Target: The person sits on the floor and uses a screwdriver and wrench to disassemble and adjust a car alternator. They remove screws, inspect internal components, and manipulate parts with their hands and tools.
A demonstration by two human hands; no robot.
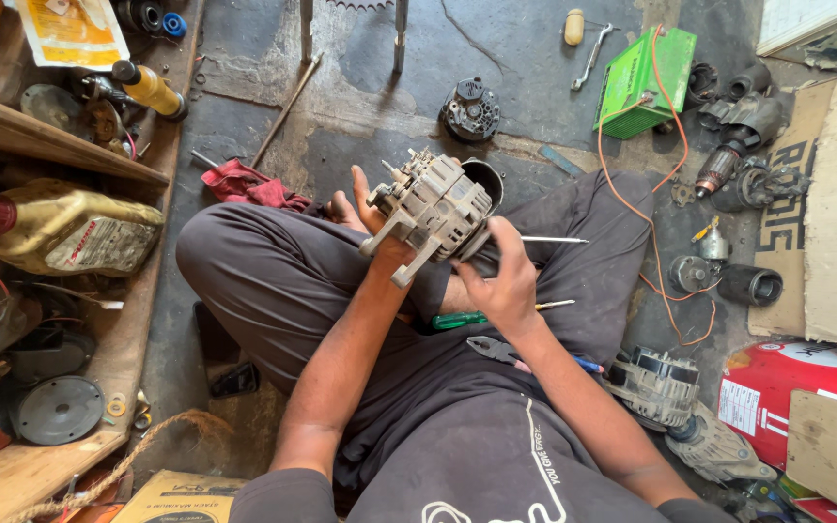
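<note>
The left hand (372,218) cups the alternator (435,205) from behind and below, its grip closed around the housing, thumb up beside it. The right hand (503,281) is closed on a thin tool (554,239) whose metal shaft sticks out to the right of the alternator; its fingers also touch the alternator's lower right edge. The alternator is held above the person's crossed legs.

Just below the alternator, on the lap, lie a green-handled screwdriver (477,317) and pliers (498,351). A second alternator (659,385) sits on the floor well to the lower right. Above the alternator on the floor lie a round end plate (471,110) and, further right, a green battery (645,81) with an orange wire (666,281). A red rag (249,184) lies left of the alternator.
</note>
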